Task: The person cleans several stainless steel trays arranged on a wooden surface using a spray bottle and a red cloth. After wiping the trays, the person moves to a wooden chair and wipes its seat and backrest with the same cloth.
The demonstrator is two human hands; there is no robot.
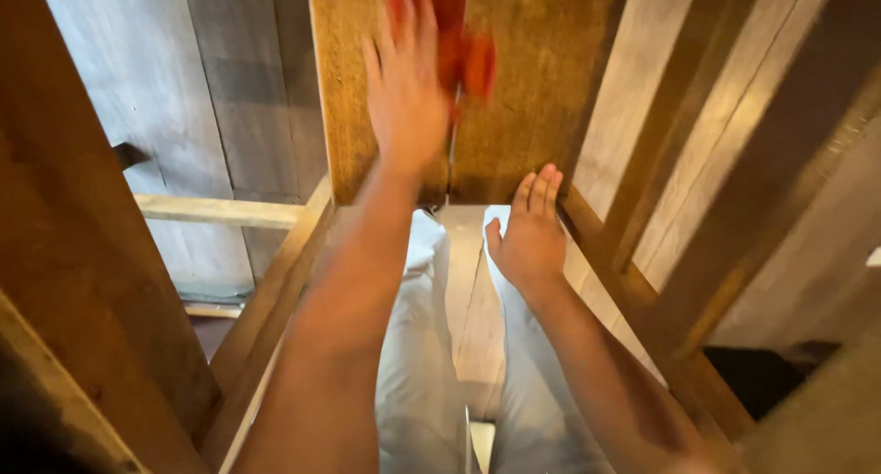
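Note:
My left hand (404,79) is raised over a brown rough-faced board (541,89), fingers stretched out and blurred by motion. A red-orange object (468,56), also blurred, lies just beyond and right of its fingers; whether the hand touches it is unclear. A thin dark line (450,162) runs down the board from that object to the near edge. My right hand (530,234) lies flat at the board's near edge, fingers straight and together, thumb out, holding nothing.
Wooden beams and rails frame the board: a slanted beam on the left (83,254), a crossbar (220,211), slanted rails on the right (670,189). My legs in light trousers (413,345) show below, over a pale plank floor (138,89).

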